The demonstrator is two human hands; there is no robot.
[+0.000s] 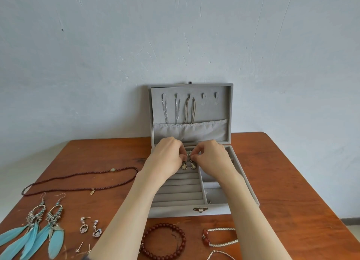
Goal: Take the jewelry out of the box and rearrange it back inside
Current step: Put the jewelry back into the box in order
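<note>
Pinching a pair of teardrop earrings (188, 164) together between left hand (169, 157) and right hand (210, 156), over the ring rolls of the open grey jewelry box (245, 181).

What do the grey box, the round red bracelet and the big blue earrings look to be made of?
The box looks velvet-covered: matte, soft grey nap, with a metal clasp. The red bracelet seems to be glossy beads, stone or glass; I cannot tell which. The blue earrings pair real-looking feathers with dull, aged silvery metal.
</note>
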